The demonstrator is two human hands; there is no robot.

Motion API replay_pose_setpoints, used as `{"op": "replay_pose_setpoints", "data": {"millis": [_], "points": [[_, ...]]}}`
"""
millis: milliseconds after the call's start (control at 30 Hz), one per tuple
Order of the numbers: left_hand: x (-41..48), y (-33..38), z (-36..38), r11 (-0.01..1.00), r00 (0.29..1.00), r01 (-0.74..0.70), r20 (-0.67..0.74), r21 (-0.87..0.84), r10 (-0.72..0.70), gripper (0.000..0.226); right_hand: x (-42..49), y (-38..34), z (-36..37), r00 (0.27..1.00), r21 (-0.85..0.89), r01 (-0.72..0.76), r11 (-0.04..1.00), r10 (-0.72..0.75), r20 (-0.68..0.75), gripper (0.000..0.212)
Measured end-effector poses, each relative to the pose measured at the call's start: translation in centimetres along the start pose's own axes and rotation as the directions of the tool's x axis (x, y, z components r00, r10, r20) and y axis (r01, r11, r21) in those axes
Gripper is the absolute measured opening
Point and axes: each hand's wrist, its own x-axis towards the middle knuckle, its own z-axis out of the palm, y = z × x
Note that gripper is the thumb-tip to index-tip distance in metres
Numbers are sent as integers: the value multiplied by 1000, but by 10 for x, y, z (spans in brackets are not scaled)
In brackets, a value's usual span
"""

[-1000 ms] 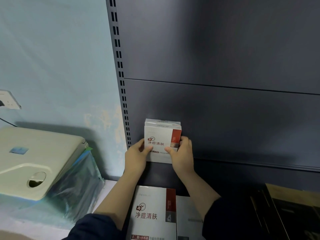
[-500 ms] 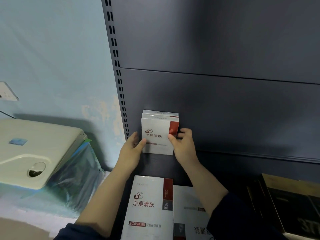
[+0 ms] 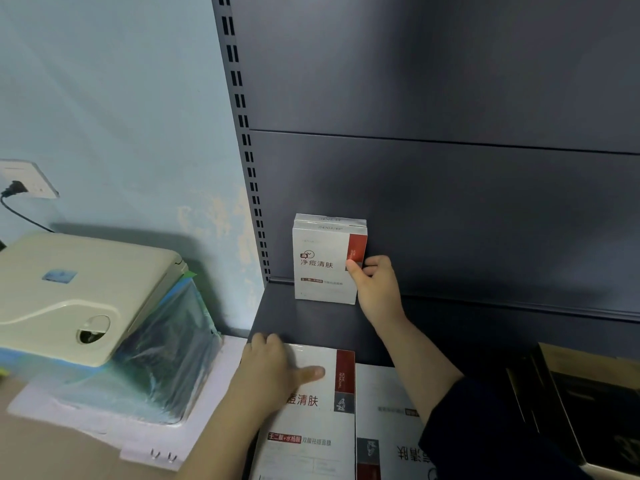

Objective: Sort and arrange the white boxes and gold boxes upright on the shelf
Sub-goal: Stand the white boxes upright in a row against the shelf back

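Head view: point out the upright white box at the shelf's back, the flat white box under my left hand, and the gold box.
upright white box (image 3: 322,268), head view, centre of its front face.
flat white box (image 3: 311,427), head view, middle of its printed face.
gold box (image 3: 595,403), head view, its dark face.

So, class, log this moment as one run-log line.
left hand: grips flat white box | right hand: pinches upright white boxes | gold box: untouched
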Motion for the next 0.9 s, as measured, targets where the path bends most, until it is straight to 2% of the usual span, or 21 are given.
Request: {"op": "replay_pose_setpoints", "data": {"millis": [100,233,333,467,567,633,667,767,833,900], "points": [[3,3,-3,997,999,30,18,-73,-29,69,-2,1,3,1000,3,-9,1000,9,2,28],[-3,7,-16,898,995,21,-82,-440,-63,40,-4,-3,-2,1000,20,-11,1000,11,13,25],[-12,7,-36,762,985,-57,-159,-645,-61,32,-5,-6,-8,998,66,-43,997,40,42,27],[-18,7,-61,460,996,-85,-83,-884,25,23,-9,-10,-16,993,238,-104,966,88,77,24],[-7,17,-74,261,987,-160,-153,-952,49,22,-12,-6,-24,967,451,-245,859,184,173,19],[5,27,-79,167,977,-212,-210,-963,32,19,-15,-6,-31,940,571,-335,749,226,254,33],[13,32,-80,153,971,-239,-238,-959,28,17,-17,-4,-34,930,601,-361,714,228,288,42],[35,46,-75,104,952,-306,-301,-946,55,15,-25,3,-42,915,582,-382,718,203,349,59],[45,54,-68,80,949,-315,-314,-946,27,18,-28,3,-42,909,525,-372,765,188,371,59],[54,58,-59,97,942,-331,-335,-939,-30,18,-31,-6,-34,896,440,-363,821,178,407,54]]}}
